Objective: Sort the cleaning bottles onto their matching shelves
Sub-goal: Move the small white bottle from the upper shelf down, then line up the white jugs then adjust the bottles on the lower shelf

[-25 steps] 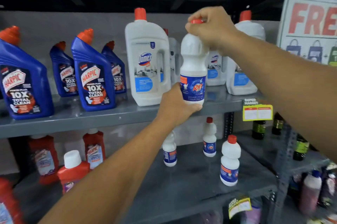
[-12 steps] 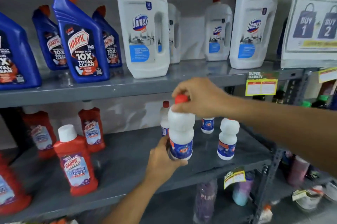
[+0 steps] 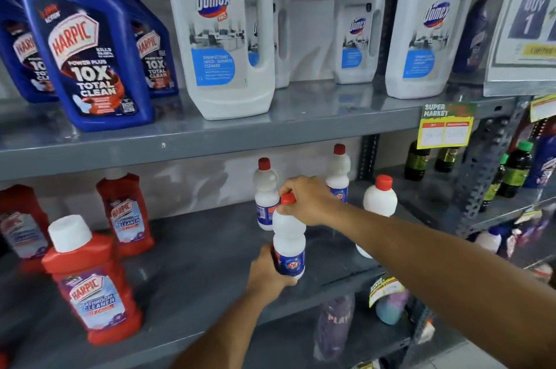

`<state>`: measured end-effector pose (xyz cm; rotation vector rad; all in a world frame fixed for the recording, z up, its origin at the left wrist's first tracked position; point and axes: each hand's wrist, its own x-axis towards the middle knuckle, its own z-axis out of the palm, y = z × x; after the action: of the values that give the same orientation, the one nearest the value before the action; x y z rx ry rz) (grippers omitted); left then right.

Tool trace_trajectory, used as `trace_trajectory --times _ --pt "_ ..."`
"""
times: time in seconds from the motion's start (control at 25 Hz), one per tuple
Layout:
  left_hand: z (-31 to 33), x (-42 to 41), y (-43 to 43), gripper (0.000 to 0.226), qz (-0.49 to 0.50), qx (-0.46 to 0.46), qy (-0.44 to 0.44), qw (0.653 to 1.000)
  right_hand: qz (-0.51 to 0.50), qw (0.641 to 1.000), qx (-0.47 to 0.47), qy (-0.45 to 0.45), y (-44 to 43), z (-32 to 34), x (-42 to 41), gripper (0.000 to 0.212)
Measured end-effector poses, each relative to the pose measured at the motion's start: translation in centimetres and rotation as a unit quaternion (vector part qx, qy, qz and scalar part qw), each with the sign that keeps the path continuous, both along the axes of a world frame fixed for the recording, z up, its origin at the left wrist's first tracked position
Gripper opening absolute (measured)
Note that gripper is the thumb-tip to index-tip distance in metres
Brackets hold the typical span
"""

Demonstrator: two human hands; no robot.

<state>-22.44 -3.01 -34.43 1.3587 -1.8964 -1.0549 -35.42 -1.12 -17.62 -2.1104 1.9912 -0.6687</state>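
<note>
Your left hand (image 3: 267,271) holds the small white bottle (image 3: 288,244) low and your right hand (image 3: 307,198) pinches its red cap over the lower shelf (image 3: 192,272), so it may bump the bottles behind (image 3: 266,194).

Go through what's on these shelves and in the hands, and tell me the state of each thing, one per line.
Small white Rin bottle with red cap: upright, capped, held by both hands above the lower shelf.
Left hand: closed around its base.
Right hand: closed on its neck, by the cap.
Three matching small white bottles: standing, capped.
Large white Domex jugs: upright.
Blue Harpic bottles: upright.
Red Harpic bottles: upright, capped.
</note>
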Motion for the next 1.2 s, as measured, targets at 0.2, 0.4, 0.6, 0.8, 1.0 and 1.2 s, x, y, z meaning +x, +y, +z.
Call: trace_trajectory --times 0.2,0.4,0.6,0.8,1.0,1.2 --pt "0.2 0.0 -0.1 0.079 -0.014 0.015 -0.002 1.000 -0.009 0.999 0.024 -0.018 -1.0 0.1 -0.7 0.039" --pt "5.1 2.0 3.9 0.078 -0.012 -0.057 0.014 0.998 0.047 0.998 -0.037 0.037 3.3 2.7 -0.1 0.053" --pt "18.4 6.6 9.3 0.081 -0.019 -0.361 0.119 0.925 0.103 0.940 -0.319 -0.067 8.4 11.8 -0.1 0.022" --pt "31.5 7.4 6.3 0.062 0.038 -0.403 0.224 0.886 0.090 0.890 -0.385 -0.227 3.2 22.0 1.5 0.042" --pt "34.3 5.9 3.1 0.013 0.126 -0.394 0.236 0.879 0.103 0.896 -0.305 -0.307 -1.9 23.4 4.4 0.053" --pt "33.9 4.5 2.5 0.018 0.165 -0.348 0.264 0.884 0.109 0.896 -0.321 -0.285 -2.6 22.7 3.1 0.052"
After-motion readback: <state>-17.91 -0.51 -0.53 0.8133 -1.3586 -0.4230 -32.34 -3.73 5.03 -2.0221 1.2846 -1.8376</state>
